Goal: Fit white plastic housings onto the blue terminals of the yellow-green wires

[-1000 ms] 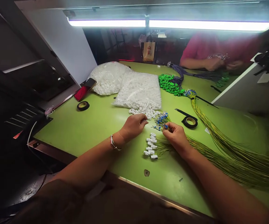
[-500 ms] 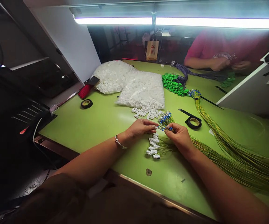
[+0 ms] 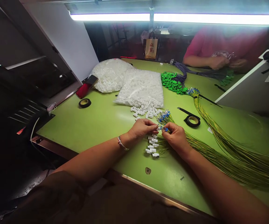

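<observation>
My left hand (image 3: 143, 127) pinches a small white connector housing at its fingertips. My right hand (image 3: 176, 137) pinches a blue-tipped end of a yellow-green wire; the two sets of fingertips meet at about the same spot. The wire belongs to a long yellow-green wire bundle (image 3: 223, 155) that runs off to the right, with its blue terminals (image 3: 164, 116) fanned out just beyond my hands. Below my hands lies a small row of wires fitted with white housings (image 3: 152, 146). Loose white housings (image 3: 146, 112) lie scattered ahead.
Two clear bags of white housings (image 3: 139, 87) lie on the green table (image 3: 97, 124). Black tape rolls sit at the left (image 3: 84, 102) and right (image 3: 192, 120). Green connectors (image 3: 171, 83) lie farther back. A person in a pink top (image 3: 220, 46) works opposite. A red phone (image 3: 85, 87) lies at the left.
My left hand came back from the loose white housings toward my right hand, and the fingertips of both now meet over the blue wire ends.
</observation>
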`<state>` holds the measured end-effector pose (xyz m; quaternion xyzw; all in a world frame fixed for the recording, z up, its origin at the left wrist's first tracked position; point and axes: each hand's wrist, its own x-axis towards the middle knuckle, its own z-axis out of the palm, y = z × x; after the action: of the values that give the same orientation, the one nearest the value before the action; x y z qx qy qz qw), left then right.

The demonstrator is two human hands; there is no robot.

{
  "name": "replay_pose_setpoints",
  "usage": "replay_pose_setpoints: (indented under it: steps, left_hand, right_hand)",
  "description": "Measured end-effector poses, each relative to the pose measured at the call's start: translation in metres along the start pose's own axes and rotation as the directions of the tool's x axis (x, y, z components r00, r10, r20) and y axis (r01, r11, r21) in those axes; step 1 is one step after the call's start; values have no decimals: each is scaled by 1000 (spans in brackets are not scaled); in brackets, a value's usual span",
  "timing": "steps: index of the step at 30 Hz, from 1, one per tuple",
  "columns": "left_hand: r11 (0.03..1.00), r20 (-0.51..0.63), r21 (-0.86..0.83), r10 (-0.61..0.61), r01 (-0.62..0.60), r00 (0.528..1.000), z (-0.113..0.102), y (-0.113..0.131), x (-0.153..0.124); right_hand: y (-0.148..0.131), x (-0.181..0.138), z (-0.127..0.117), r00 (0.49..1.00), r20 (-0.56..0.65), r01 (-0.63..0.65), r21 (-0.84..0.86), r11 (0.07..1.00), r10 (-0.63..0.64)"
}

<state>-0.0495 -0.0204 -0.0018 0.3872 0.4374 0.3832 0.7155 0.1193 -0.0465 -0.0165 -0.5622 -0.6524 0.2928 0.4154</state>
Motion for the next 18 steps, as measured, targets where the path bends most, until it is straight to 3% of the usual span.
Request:
replay_pose_setpoints:
  steps: [4,18]
  left_hand:
    - [999,-37,13,33,-33,999,3,-2,2]
    - [972,90,222,53,-72,995,-5,2,7]
  right_hand:
    - [3,0,1,999,-12,38,-80,996,-39]
    - [2,1,-2,995,94,51,-117,992,-40]
